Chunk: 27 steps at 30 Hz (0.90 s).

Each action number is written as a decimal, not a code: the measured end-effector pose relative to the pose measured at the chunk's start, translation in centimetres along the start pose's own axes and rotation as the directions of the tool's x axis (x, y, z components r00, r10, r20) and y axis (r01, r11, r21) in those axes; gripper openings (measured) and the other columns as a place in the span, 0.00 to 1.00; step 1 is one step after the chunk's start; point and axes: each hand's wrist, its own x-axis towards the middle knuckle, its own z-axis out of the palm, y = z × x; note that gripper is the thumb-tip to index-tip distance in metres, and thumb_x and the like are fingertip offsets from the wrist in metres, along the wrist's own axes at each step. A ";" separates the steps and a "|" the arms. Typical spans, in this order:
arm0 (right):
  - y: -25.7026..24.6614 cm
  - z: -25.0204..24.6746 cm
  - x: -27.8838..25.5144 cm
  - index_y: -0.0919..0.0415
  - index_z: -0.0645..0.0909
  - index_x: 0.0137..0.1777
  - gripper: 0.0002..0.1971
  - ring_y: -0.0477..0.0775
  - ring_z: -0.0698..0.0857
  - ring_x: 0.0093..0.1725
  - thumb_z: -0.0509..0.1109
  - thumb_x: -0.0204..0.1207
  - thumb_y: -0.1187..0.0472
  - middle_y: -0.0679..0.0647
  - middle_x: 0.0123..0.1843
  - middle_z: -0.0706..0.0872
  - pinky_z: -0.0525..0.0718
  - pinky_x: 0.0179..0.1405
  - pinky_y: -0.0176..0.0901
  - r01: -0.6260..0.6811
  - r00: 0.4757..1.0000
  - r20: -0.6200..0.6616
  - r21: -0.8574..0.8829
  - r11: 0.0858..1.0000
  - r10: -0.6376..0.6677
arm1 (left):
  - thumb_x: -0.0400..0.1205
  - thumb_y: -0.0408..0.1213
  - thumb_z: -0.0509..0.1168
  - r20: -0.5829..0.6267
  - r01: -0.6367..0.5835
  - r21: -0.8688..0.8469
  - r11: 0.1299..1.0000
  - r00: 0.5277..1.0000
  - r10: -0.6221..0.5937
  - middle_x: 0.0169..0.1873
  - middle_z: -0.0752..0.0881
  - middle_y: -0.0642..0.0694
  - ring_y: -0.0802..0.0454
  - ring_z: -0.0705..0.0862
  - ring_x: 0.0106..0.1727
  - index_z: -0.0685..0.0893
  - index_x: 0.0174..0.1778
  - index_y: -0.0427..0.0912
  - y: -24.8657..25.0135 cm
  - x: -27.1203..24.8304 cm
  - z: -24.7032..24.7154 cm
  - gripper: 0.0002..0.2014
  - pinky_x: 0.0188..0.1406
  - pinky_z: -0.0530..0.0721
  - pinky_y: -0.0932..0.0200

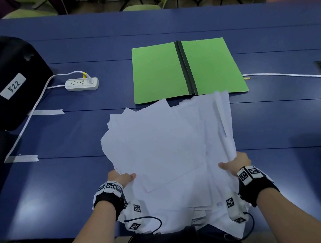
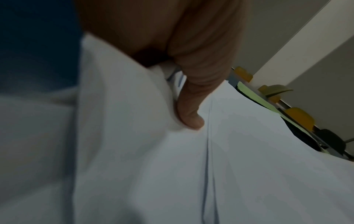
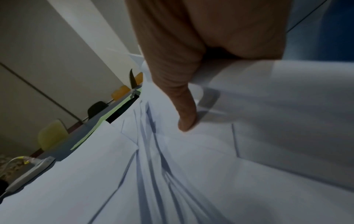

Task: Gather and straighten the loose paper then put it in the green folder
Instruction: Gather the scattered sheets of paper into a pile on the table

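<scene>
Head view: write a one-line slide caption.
Both hands, left hand and right hand, grip uneven loose paper before the open green folder.

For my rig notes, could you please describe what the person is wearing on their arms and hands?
Both forearms are bare, with no sleeves. The left hand and right hand are bare too. Each wrist carries a black strap topped by a white band of black square code tags, a white tagged block underneath, and a thin black cable.

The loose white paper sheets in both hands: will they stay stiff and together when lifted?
Probably not. The loose white paper sheets are fanned at mixed angles, so some may slip out. They already bend near the right hand, so likely floppy. The left hand pinches only an edge; that grip may let inner sheets slide.
</scene>
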 end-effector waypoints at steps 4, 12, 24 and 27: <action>-2.5 -5.0 0.4 0.68 0.83 0.59 0.21 0.65 0.86 0.47 0.78 0.66 0.63 0.70 0.53 0.87 0.83 0.47 0.50 0.132 0.975 -0.157 -0.157 0.979 -0.156 | 0.73 0.32 0.74 -0.051 0.011 -0.026 1.000 0.999 -0.012 0.61 0.83 0.34 0.39 0.82 0.58 0.77 0.62 0.26 -0.8 -0.2 0.2 0.24 0.52 0.78 0.55; -8.5 -14.1 -2.2 0.58 0.81 0.61 0.17 0.75 0.82 0.56 0.71 0.72 0.62 0.72 0.54 0.85 0.80 0.53 0.58 0.389 0.795 -0.350 -0.333 0.859 -0.496 | 0.72 0.36 0.76 -0.050 -0.009 0.014 1.000 0.999 0.009 0.57 0.82 0.36 0.38 0.82 0.61 0.77 0.61 0.28 -0.8 -0.3 0.2 0.25 0.51 0.77 0.54; -11.2 -13.3 -7.1 0.60 0.82 0.50 0.09 0.56 0.81 0.39 0.69 0.70 0.67 0.53 0.39 0.83 0.82 0.43 0.43 0.674 0.665 -0.600 0.225 0.703 -0.445 | 0.75 0.33 0.72 0.015 -0.032 0.069 0.997 0.999 0.031 0.58 0.80 0.37 0.43 0.79 0.51 0.74 0.66 0.27 -0.4 -0.6 1.5 0.25 0.54 0.79 0.53; -12.2 -12.4 -6.7 0.58 0.82 0.51 0.10 0.50 0.84 0.38 0.71 0.70 0.69 0.54 0.42 0.86 0.84 0.41 0.40 0.672 0.731 -0.516 0.433 0.600 -0.446 | 0.76 0.35 0.71 0.065 -0.025 0.118 0.993 0.998 0.017 0.60 0.82 0.38 0.40 0.81 0.55 0.76 0.64 0.29 -0.3 -0.2 1.3 0.23 0.58 0.81 0.52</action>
